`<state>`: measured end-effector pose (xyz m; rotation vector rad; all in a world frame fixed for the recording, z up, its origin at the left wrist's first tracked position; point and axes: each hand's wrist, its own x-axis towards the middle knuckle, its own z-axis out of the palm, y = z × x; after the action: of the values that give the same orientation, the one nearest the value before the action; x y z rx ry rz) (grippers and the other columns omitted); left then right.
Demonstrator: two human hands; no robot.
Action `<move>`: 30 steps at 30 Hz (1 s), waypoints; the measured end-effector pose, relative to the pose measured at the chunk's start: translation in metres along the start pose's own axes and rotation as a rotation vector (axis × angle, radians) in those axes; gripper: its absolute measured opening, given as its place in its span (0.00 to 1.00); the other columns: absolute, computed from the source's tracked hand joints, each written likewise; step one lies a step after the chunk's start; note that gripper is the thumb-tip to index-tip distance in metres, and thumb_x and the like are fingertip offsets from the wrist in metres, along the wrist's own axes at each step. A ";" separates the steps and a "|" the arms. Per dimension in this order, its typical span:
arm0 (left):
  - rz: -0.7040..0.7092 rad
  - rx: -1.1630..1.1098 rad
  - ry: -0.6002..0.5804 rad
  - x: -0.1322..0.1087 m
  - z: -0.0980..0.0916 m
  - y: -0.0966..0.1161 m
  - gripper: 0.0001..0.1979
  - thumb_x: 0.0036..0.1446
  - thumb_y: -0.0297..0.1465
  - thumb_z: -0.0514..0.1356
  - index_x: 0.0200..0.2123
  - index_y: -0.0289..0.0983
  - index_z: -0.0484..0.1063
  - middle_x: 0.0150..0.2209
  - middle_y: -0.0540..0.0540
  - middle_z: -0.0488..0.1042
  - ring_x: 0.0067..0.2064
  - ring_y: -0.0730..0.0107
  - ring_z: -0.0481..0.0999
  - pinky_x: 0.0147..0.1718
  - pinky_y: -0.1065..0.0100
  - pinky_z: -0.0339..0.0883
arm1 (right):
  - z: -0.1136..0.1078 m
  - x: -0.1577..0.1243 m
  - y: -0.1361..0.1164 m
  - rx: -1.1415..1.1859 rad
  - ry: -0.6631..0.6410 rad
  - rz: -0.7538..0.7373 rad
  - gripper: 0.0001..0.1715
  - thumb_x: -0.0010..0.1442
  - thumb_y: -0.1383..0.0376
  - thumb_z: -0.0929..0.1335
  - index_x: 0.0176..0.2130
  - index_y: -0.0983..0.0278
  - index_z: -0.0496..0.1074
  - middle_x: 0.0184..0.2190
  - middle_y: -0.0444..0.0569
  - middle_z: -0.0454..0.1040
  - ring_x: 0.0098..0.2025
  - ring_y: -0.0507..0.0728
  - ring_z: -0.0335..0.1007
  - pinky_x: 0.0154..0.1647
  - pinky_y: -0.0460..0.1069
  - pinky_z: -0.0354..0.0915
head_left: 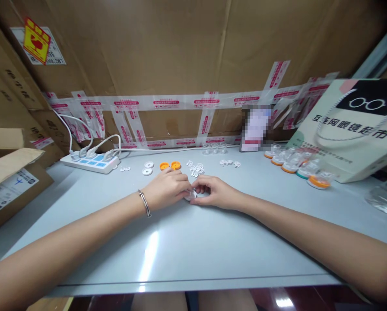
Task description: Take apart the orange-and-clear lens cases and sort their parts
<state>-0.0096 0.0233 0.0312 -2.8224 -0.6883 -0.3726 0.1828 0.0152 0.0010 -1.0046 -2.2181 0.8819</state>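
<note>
My left hand [167, 188], with a metal bangle at the wrist, and my right hand [214, 192] meet at the middle of the grey table [187, 246]. Both have their fingers curled round one small white round part [191, 195] that rests on the tabletop between them. Just beyond the hands lie two orange caps [169, 166], two white rings [147, 168] and a heap of small white toothed pieces [195, 168]. More white pieces [229, 163] lie a little further right.
A white power strip [90, 162] with plugged cables sits at the back left. Several clear round cases with orange and teal bases [297, 166] stand at the back right, by a printed paper bag [352, 129]. Cardboard boxes [8, 185] crowd the left; a taped cardboard wall stands behind.
</note>
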 end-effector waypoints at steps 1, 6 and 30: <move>0.003 0.014 0.007 -0.001 0.000 0.000 0.05 0.56 0.31 0.56 0.30 0.38 0.71 0.29 0.51 0.72 0.32 0.71 0.68 0.33 0.69 0.55 | 0.000 0.000 0.000 0.003 0.001 -0.004 0.14 0.45 0.61 0.71 0.33 0.66 0.71 0.27 0.44 0.63 0.30 0.50 0.60 0.33 0.45 0.60; 0.100 0.162 0.083 -0.003 0.003 0.000 0.11 0.59 0.31 0.52 0.27 0.36 0.69 0.28 0.50 0.72 0.31 0.71 0.67 0.34 0.67 0.55 | 0.001 0.000 0.002 0.012 0.019 -0.004 0.12 0.47 0.61 0.70 0.32 0.66 0.71 0.27 0.44 0.63 0.29 0.50 0.60 0.32 0.46 0.61; 0.309 0.338 0.182 -0.001 0.004 0.003 0.11 0.59 0.24 0.49 0.25 0.35 0.64 0.24 0.50 0.69 0.27 0.73 0.64 0.36 0.64 0.54 | 0.003 0.001 0.000 0.032 0.017 0.035 0.13 0.46 0.60 0.70 0.30 0.66 0.69 0.26 0.44 0.64 0.29 0.50 0.59 0.31 0.46 0.60</move>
<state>-0.0082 0.0217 0.0268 -2.4799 -0.2428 -0.4067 0.1805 0.0147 -0.0006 -1.0349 -2.1712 0.9177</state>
